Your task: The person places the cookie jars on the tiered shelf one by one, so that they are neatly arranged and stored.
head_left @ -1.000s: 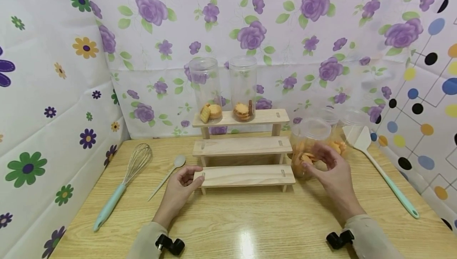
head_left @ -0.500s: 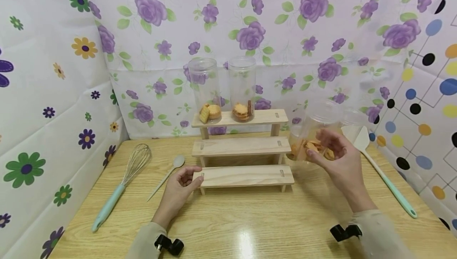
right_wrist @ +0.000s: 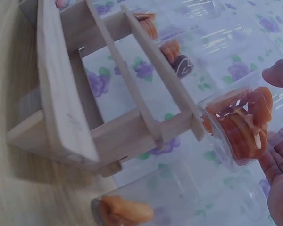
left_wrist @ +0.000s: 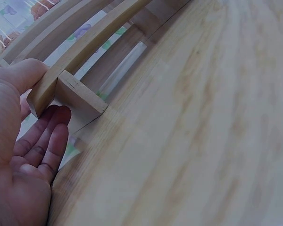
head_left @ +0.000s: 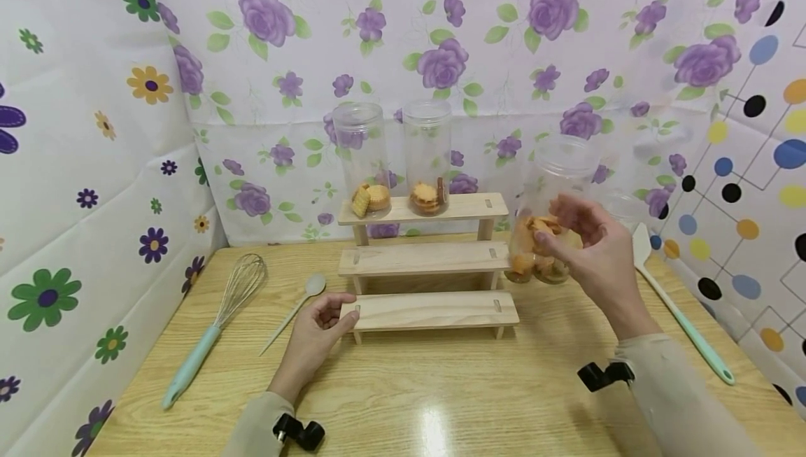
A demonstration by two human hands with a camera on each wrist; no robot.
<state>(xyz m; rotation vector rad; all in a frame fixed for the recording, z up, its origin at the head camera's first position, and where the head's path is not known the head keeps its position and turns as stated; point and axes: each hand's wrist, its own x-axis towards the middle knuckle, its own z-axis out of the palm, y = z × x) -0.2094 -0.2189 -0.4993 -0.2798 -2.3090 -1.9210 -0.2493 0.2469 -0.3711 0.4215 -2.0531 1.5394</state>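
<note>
My left hand (head_left: 317, 324) holds the left end of the lowest step of a three-tier wooden shelf (head_left: 428, 310). In the left wrist view its thumb lies over the board and its fingers curl near the underside. My right hand (head_left: 595, 247) grips a clear plastic jar (head_left: 562, 170) with orange snacks in its bottom, raised beside the shelf's right end. The right wrist view shows this jar's base (right_wrist: 226, 141) close to the upper step. Two more clear jars with biscuits, a left one (head_left: 359, 149) and a right one (head_left: 428, 149), stand on the top step.
Behind the held jar, another snack jar (head_left: 520, 261) stands on the table, partly hidden; a further clear jar (head_left: 622, 206) is at back right. A whisk (head_left: 217, 331) and a spoon (head_left: 302, 303) lie left, a spatula (head_left: 686, 317) right. Patterned cloth (head_left: 403, 23) hangs behind.
My right hand has lifted the jar off the table, first shifting right, then rising to about the height of the top step. The left hand stays on the lowest step.
</note>
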